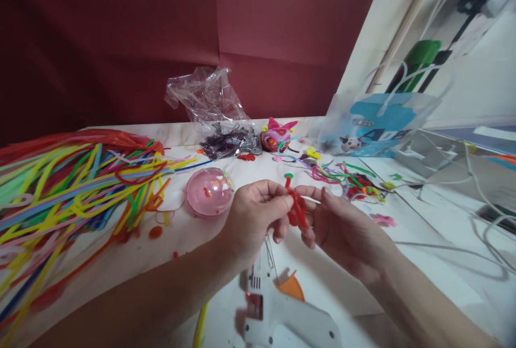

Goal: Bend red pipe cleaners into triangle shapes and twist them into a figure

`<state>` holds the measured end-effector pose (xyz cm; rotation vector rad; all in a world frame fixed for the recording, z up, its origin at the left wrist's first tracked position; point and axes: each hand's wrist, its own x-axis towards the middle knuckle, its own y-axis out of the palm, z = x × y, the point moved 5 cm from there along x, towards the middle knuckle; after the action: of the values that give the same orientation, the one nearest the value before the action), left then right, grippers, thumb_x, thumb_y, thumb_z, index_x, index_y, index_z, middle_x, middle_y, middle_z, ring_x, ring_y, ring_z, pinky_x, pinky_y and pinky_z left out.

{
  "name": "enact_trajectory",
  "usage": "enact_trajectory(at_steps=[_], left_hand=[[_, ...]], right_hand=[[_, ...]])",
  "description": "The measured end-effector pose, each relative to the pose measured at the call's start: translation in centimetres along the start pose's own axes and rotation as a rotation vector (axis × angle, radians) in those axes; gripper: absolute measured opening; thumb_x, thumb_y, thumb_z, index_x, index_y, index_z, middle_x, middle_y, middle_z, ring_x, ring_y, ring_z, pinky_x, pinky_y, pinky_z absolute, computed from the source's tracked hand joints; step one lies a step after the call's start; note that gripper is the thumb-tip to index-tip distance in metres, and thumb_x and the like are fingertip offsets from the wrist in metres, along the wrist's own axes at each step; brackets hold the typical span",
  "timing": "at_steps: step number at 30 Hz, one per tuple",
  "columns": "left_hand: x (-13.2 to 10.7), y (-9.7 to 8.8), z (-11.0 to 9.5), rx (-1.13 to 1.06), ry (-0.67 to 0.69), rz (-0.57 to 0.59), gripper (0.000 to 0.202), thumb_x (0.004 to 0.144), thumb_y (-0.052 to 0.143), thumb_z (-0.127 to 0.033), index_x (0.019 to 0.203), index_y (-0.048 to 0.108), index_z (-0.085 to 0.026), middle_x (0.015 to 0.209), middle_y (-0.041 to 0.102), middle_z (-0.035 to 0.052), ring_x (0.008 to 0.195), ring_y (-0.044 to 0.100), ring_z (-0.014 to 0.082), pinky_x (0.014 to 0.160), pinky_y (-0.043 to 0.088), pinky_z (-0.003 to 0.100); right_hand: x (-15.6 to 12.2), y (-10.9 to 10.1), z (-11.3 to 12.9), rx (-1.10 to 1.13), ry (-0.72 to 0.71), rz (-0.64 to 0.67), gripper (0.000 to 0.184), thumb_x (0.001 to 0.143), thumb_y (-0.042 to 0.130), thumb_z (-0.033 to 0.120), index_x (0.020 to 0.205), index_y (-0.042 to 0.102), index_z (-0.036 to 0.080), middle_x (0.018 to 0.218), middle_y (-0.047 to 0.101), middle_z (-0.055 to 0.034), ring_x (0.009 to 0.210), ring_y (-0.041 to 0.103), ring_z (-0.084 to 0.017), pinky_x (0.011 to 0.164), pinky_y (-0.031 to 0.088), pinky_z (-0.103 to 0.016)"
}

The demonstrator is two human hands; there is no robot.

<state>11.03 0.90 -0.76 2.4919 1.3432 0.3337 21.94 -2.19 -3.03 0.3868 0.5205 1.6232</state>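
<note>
Both my hands meet over the middle of the white table. My left hand (253,216) and my right hand (334,224) pinch a small red pipe-cleaner shape (297,209) between their fingertips, and its looped top end sticks up above the fingers. Just below my hands lies a white hot-glue gun (282,318) with an orange trigger. A pink clear plastic ball (208,191) sits left of my left hand.
A big pile of coloured pipe cleaners (68,187) covers the left of the table. Behind lie a crumpled clear bag (205,93), a purple tangle (228,141), a pink horned figure (277,136), loose pipe-cleaner scraps (355,179), a blue-printed plastic bag (374,122) and white cables (479,214).
</note>
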Motion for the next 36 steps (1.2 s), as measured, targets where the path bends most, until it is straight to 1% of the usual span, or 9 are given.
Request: enact_trajectory(at_steps=[4,7,10,14,19,27,29,33,36], left_hand=[[0.1,-0.8,-0.6,0.060,0.102,-0.136,0.010,0.070,0.057,-0.021,0.066,0.049,-0.016,0.035,0.045,-0.0084,0.029,0.034,0.0026,0.033,0.025,0.014],[0.0,-1.0,-0.5,0.131,0.145,-0.169,0.011,0.070,0.058,-0.022,0.067,0.050,-0.016,0.036,0.043,-0.0091,0.031,0.035,0.0029,0.034,0.025,0.015],[-0.1,-0.8,0.2,0.182,0.112,-0.151,0.011,0.070,0.058,-0.022,0.067,0.050,-0.016,0.039,0.042,-0.0093,0.033,0.034,0.0024,0.034,0.025,0.015],[-0.1,-0.4,0.7,0.300,0.102,-0.086,0.008,0.070,0.057,-0.020,0.067,0.051,-0.016,0.047,0.046,-0.0075,0.036,0.034,0.0017,0.036,0.026,0.015],[0.1,-0.4,0.3,0.517,0.139,0.040,0.006,0.071,0.053,-0.018,0.069,0.048,-0.016,0.052,0.045,-0.0061,0.043,0.039,0.0036,0.042,0.031,0.016],[-0.7,0.4,-3.0,1.088,0.576,0.318,0.008,0.069,0.048,-0.010,0.066,0.050,-0.016,0.066,0.050,-0.0010,0.052,0.042,0.0061,0.048,0.033,0.019],[-0.5,0.1,-2.8,1.017,0.502,0.267,0.006,0.072,0.050,-0.014,0.067,0.051,-0.017,0.065,0.051,-0.0011,0.052,0.044,0.0067,0.048,0.034,0.019],[0.2,-0.5,-0.7,0.612,0.096,0.183,0.012,0.074,0.055,-0.028,0.076,0.053,-0.016,0.058,0.053,-0.0030,0.047,0.049,0.0074,0.044,0.038,0.018],[0.3,-0.5,0.0,0.486,0.040,0.137,0.012,0.075,0.054,-0.027,0.074,0.053,-0.015,0.061,0.055,-0.0022,0.044,0.050,0.0064,0.043,0.039,0.018]], right_hand=[[0.2,-0.2,-1.0,-0.046,0.001,-0.095,0.026,0.068,0.067,0.041,0.076,0.059,0.018,0.064,0.056,0.0004,0.041,0.047,-0.007,0.038,0.038,-0.018],[-0.7,-0.2,0.1,-0.291,-0.279,-0.228,0.020,0.066,0.071,0.033,0.067,0.059,0.018,0.055,0.051,0.0036,0.042,0.042,-0.006,0.039,0.036,-0.017],[-1.8,0.4,1.0,-0.544,-0.475,-0.322,0.016,0.066,0.071,0.028,0.078,0.064,0.019,0.068,0.058,-0.0001,0.048,0.046,-0.008,0.041,0.038,-0.018],[-1.8,0.9,0.9,-0.588,-0.433,-0.246,0.013,0.070,0.066,0.030,0.074,0.064,0.018,0.058,0.059,0.0003,0.040,0.044,-0.008,0.034,0.036,-0.019],[-2.1,0.7,1.8,-0.851,-0.535,-0.296,0.008,0.071,0.065,0.027,0.071,0.067,0.018,0.063,0.066,-0.0026,0.052,0.053,-0.012,0.046,0.043,-0.022],[-2.6,1.1,2.0,-1.102,-0.598,-0.205,0.010,0.074,0.060,0.022,0.069,0.068,0.018,0.058,0.065,-0.0025,0.049,0.053,-0.014,0.042,0.039,-0.022],[-2.7,1.0,2.0,-1.126,-0.660,-0.237,0.010,0.075,0.059,0.022,0.069,0.066,0.018,0.058,0.065,-0.0025,0.048,0.053,-0.014,0.042,0.040,-0.023],[-2.8,0.7,2.0,-1.164,-0.771,-0.333,0.010,0.078,0.057,0.022,0.073,0.065,0.019,0.058,0.065,-0.0026,0.049,0.054,-0.014,0.043,0.040,-0.024],[-2.7,0.9,1.7,-1.197,-0.806,-0.304,0.010,0.078,0.057,0.021,0.077,0.066,0.019,0.063,0.066,-0.0034,0.052,0.056,-0.015,0.045,0.041,-0.025]])
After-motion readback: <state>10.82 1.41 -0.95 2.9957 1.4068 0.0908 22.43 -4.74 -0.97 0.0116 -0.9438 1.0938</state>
